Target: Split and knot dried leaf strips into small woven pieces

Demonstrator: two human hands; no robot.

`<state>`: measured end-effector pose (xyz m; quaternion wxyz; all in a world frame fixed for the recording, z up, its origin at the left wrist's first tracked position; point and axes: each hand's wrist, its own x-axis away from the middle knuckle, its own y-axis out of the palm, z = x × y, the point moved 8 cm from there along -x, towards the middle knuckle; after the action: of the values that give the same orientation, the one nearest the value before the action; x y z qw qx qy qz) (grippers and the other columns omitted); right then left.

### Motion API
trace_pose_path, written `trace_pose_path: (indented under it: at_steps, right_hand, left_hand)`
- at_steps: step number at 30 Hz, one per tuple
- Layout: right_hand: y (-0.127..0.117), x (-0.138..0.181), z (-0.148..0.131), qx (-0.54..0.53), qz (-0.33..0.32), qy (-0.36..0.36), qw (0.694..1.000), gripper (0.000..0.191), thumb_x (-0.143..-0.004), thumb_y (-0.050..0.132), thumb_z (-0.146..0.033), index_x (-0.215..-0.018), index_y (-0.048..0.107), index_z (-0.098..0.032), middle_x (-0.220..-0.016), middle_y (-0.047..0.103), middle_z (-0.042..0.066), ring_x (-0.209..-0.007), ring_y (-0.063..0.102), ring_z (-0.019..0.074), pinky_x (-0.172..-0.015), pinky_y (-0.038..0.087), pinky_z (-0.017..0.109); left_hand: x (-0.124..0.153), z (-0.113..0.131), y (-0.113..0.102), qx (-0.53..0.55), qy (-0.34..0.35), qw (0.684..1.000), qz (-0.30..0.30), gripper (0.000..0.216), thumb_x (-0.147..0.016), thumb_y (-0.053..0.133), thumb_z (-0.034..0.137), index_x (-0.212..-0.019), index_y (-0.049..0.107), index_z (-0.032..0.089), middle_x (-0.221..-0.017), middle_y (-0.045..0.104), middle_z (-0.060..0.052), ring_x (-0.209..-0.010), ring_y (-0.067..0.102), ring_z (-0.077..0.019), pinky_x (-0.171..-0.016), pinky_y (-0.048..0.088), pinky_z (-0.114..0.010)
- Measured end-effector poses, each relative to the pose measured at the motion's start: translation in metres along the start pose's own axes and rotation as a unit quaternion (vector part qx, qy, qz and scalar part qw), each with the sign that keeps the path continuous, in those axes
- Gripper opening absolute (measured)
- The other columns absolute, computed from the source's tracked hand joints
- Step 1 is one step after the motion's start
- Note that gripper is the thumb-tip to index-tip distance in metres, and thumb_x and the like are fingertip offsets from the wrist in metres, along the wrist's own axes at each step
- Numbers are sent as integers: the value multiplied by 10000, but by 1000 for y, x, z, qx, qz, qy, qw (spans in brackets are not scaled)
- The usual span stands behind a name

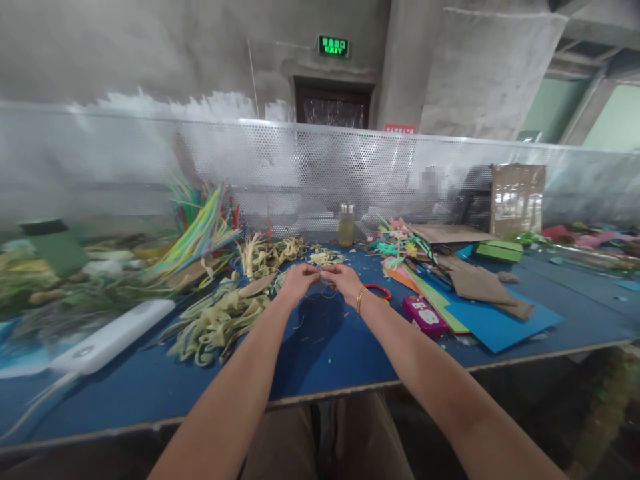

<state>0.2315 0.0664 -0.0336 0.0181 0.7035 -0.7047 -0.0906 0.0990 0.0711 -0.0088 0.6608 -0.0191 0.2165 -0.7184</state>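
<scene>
My left hand and my right hand meet above the middle of the blue table, fingers pinched together with the fingertips almost touching. Whatever lies between them is too small to make out; thin pale strands show just beneath. A heap of pale green, curled, husk-like strips lies left of my left hand. Beside my right wrist, partly hidden by it, are red-handled scissors. Small pale scraps are scattered behind my hands.
A white power strip and a green bottle are on the left, near bundled coloured strips. A glass bottle stands at the back. Rightward are a purple box, blue paper and brown cardboard. A perforated metal screen borders the table.
</scene>
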Motion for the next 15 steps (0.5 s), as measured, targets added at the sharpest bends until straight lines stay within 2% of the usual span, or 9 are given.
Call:
trace_pose_path:
  at_steps: [4,8,15]
  right_hand:
    - [2,-1,-1,47,-1,-26,999,208,-596,714,-275,-739,627,-152,-597,567,-38,-533,457,75,-518,331,213]
    - [2,-3,2,60,-6,-17,998,125,-641,667,-251,-689,609,-151,-543,533,-50,-500,424,73,-515,331,216]
    - [3,-4,5,94,-23,-7,995,107,-653,660,-243,-631,594,-163,-488,502,-45,-469,408,76,-485,324,212]
  left_hand:
    - [0,-9,0,42,-12,999,-16,222,-598,668,322,-728,594,158,-582,572,13,-498,461,-93,-489,342,-224]
    - [2,-16,4,74,-55,995,-42,272,-589,689,376,-713,576,162,-588,567,17,-479,446,-79,-478,326,-218]
    - [5,-22,8,105,-102,984,-98,248,-601,678,378,-630,557,163,-567,552,16,-462,412,-72,-457,281,-215]
